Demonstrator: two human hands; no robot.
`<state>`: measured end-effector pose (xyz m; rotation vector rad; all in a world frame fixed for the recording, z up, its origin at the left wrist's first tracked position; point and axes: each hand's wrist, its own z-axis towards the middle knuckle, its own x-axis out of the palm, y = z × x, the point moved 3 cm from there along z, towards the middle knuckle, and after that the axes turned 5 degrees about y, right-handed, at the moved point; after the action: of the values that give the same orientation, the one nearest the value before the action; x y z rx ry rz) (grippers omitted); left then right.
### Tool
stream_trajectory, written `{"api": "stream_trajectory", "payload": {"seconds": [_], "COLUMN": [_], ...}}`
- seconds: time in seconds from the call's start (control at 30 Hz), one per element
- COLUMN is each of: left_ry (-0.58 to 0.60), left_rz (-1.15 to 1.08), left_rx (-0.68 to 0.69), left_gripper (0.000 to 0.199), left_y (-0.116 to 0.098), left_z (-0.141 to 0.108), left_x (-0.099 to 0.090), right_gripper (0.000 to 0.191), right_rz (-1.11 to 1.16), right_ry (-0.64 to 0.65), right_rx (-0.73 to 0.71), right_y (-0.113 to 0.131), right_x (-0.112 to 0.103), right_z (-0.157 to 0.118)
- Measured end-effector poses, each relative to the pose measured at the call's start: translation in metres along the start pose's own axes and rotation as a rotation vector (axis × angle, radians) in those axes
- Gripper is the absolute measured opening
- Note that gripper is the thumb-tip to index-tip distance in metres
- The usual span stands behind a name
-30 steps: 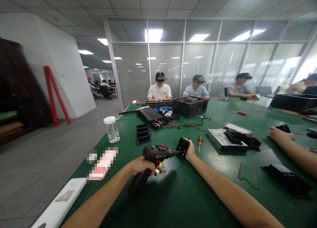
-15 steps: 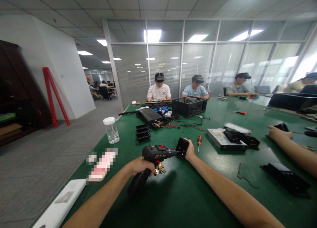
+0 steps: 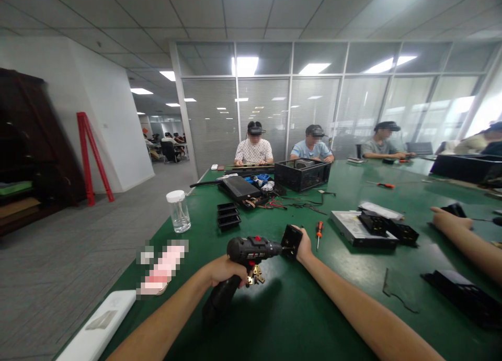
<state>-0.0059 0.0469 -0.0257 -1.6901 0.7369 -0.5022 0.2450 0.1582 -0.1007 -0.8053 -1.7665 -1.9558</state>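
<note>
"NY" letters (image 3: 262,154) on white patterned shirt (image 3: 250,151), lettering (image 3: 255,255) on drill (image 3: 240,250) unreadable

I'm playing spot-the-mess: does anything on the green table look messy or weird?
A little: wires sprawl loosely in front of the black case, and brass-coloured pieces lie jumbled by the drill, not lined up neatly. Nothing looks spilled.

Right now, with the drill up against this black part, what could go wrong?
First, only your right hand steadies the black part, so it could twist, or the tip of the drill might slip toward that hand. Second, small gold-coloured pieces show close by your left hand; lowering the drill there might scatter them.
</note>
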Motion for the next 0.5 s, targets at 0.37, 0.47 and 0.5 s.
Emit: {"api": "stream_trajectory", "payload": {"seconds": [0.37, 0.47, 0.5], "left_ry": [0.002, -0.001, 0.001], "left_rz": [-0.009, -0.014, -0.022], "left_rx": [-0.003, -0.004, 0.000], "left_gripper": [0.014, 0.012, 0.012], "left_y": [-0.0071, -0.0084, -0.0086], "left_z": [-0.0032, -0.0038, -0.0039], "left_x": [0.0047, 0.0052, 0.0053], "right_gripper": [0.023, 0.024, 0.024], "right_rz": [0.007, 0.001, 0.001], "right_ry": [-0.020, -0.011, -0.011], "right_rx": [0.006, 0.006, 0.008], "right_y": [0.0014, 0.0016, 0.0015], "right_x": [-0.0015, -0.0011, -0.0010], "right_z": [0.0011, 0.0006, 0.0005]}}
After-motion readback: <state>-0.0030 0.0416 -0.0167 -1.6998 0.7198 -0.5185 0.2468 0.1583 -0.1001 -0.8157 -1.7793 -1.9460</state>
